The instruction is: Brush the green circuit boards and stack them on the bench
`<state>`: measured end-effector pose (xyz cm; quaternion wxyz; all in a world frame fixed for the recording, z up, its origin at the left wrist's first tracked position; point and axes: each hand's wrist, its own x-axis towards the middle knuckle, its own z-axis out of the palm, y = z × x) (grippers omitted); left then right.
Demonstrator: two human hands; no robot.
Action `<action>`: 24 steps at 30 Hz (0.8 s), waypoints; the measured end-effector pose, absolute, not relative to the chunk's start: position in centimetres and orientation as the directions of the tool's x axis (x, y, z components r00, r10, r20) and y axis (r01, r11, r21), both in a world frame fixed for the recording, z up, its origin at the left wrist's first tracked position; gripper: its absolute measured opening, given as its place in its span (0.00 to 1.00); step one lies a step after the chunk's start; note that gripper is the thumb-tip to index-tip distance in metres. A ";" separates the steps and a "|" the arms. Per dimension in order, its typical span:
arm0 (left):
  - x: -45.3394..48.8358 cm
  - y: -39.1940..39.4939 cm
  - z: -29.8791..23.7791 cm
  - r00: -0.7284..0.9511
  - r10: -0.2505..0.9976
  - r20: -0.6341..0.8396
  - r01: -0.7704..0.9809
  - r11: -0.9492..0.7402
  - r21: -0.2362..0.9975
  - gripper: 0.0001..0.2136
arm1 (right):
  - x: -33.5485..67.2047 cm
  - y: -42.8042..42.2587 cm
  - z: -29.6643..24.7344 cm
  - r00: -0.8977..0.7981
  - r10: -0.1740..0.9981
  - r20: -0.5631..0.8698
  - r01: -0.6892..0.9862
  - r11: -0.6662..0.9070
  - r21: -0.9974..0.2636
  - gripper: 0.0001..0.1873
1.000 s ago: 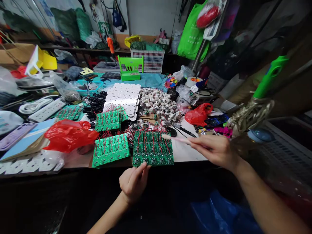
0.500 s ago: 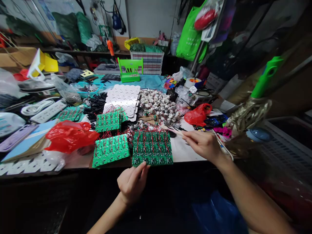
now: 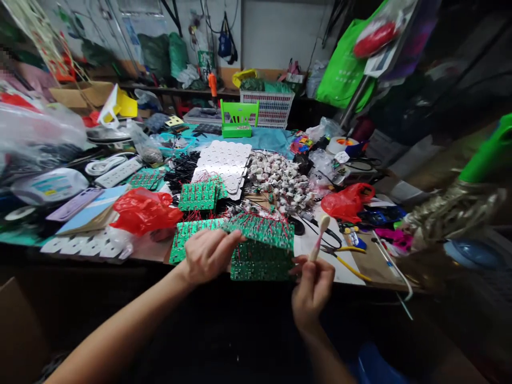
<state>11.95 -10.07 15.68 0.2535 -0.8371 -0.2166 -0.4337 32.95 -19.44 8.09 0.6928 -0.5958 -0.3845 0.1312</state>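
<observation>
A green circuit board (image 3: pixel 266 232) with red wires is tilted up, its left corner pinched in my left hand (image 3: pixel 210 253). Beneath it lies another green board (image 3: pixel 258 271) at the table's front edge. My right hand (image 3: pixel 314 288) is closed around a toothbrush (image 3: pixel 320 237), bristle head upward. Some of its fingers are by the right edges of the boards; whether they touch is unclear. My left hand partly covers a further wired board (image 3: pixel 188 234) to the left. More boards (image 3: pixel 197 196) are stacked behind.
Yellow-handled pliers (image 3: pixel 348 261) lie right of my right hand. White sheets (image 3: pixel 220 165) and a heap of small white parts (image 3: pixel 280 178) are behind the boards. Red plastic bags (image 3: pixel 144 210) sit on both sides. A power strip (image 3: pixel 119 173) and a phone (image 3: pixel 74 204) are farther left.
My left hand has raised the top board's left side, revealing another board below. My right hand has come closer to the boards, turning the toothbrush upright. The view has shifted left.
</observation>
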 end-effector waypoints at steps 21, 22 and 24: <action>4.9 8.1 17.6 0.452 0.645 0.616 0.866 -0.484 -0.129 0.14 | 32.9 -18.9 6.8 0.568 0.608 0.555 0.568 0.199 -0.799 0.07; 4.3 8.2 16.2 0.468 0.666 0.580 0.859 -0.498 -0.122 0.13 | 32.9 -18.9 6.8 0.561 0.601 0.569 0.588 0.195 -0.785 0.07; 3.7 7.2 13.8 0.523 0.683 0.509 0.831 -0.542 -0.127 0.12 | 33.0 -18.8 6.8 0.547 0.583 0.600 0.632 0.182 -0.753 0.08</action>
